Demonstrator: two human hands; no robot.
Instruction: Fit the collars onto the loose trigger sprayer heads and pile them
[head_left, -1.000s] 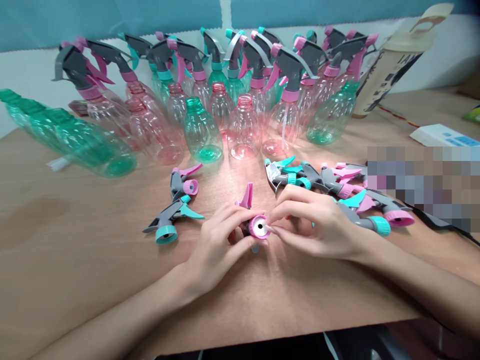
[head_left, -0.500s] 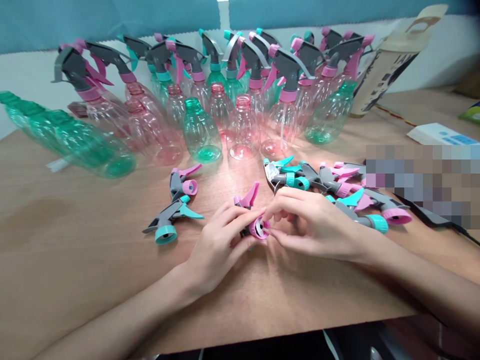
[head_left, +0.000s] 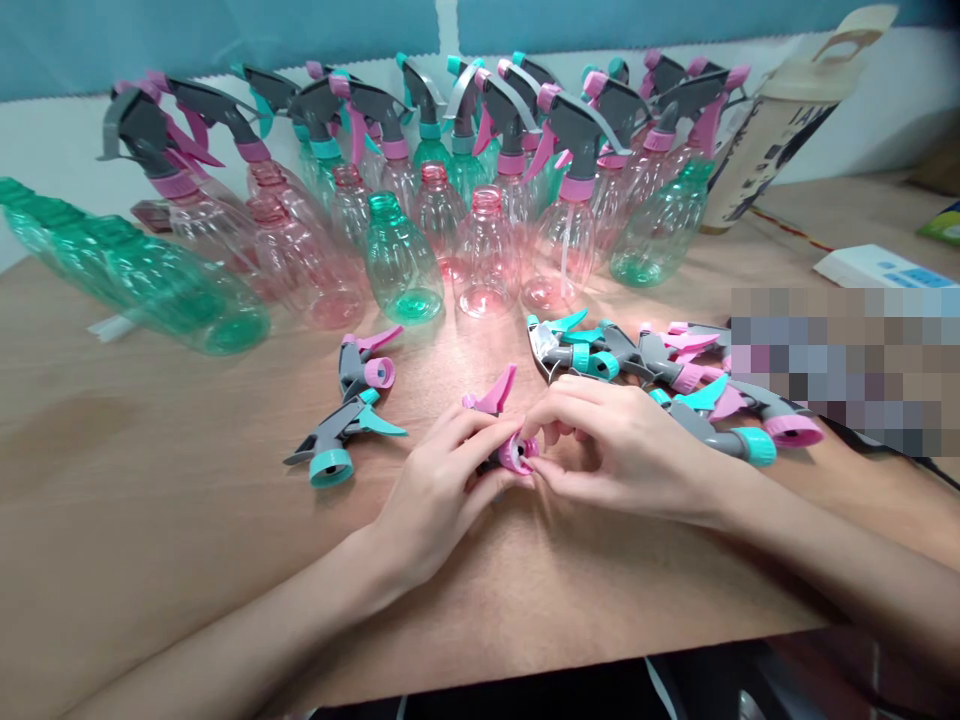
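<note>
Near the table's front, my left hand (head_left: 448, 490) is closed around a grey spray trigger head with a pink lever and pink screw collar (head_left: 517, 453). The collar's open end faces me and to the right. My right hand (head_left: 611, 440) has its thumb and fingers pinched at the collar's mouth, on a small white ring (head_left: 523, 458) partly hidden by the fingertips. Left of my hands lie a trigger head with a turquoise collar (head_left: 331, 466) and one with a pink collar (head_left: 379, 373). Several more trigger heads (head_left: 652, 350) lie in a pile beyond my right hand.
Pink and green clear bottles stand across the back, some with open necks (head_left: 487, 200), others with trigger heads (head_left: 574, 130) fitted. Green bottles (head_left: 240, 330) lean at the left. A cream tumbler (head_left: 765, 150) and a white box (head_left: 889, 267) are at the right.
The white ring shows less in the collar's mouth, and my right fingertips have shifted slightly on it. My left hand keeps its hold on the trigger head.
</note>
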